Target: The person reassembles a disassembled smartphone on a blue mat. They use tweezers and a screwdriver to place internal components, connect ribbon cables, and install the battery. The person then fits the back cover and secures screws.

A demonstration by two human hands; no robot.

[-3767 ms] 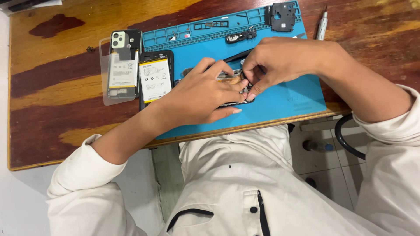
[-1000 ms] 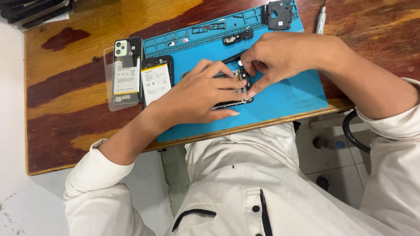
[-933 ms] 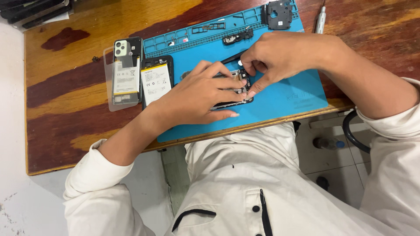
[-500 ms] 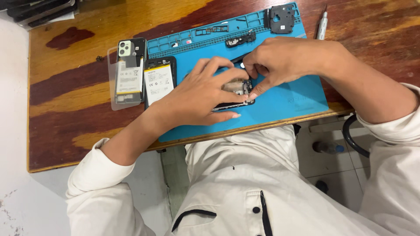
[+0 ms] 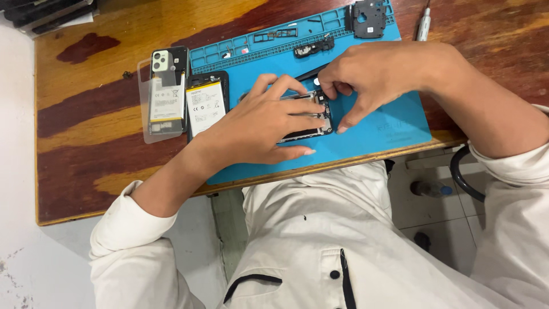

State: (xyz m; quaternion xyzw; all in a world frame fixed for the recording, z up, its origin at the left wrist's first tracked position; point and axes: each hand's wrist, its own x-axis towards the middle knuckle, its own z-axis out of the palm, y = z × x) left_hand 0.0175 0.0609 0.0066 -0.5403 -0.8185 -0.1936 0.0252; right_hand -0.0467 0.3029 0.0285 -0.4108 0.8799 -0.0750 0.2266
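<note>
One blue repair mat point(image 5: 394, 123) on the tabletop point(image 5: 86, 123), w/ one opened phone point(image 5: 311, 117) on it under 2 hands. At mat's left edge: 2 more phones point(image 5: 166, 91), backs off. Far edge: one black cover plate point(image 5: 370, 10), one small black part point(image 5: 314, 47), one screwdriver point(image 5: 422, 26).

A worn wooden table point(image 5: 86, 120) with dark red-brown stain patches carries a blue work mat point(image 5: 389, 123) at its near right edge. Left of the mat lies a clear phone case point(image 5: 150, 111). A pen-like screwdriver point(image 5: 423, 26) lies just beyond the mat's far right corner. Dark flat items point(image 5: 51, 14) sit at the far left corner.
</note>
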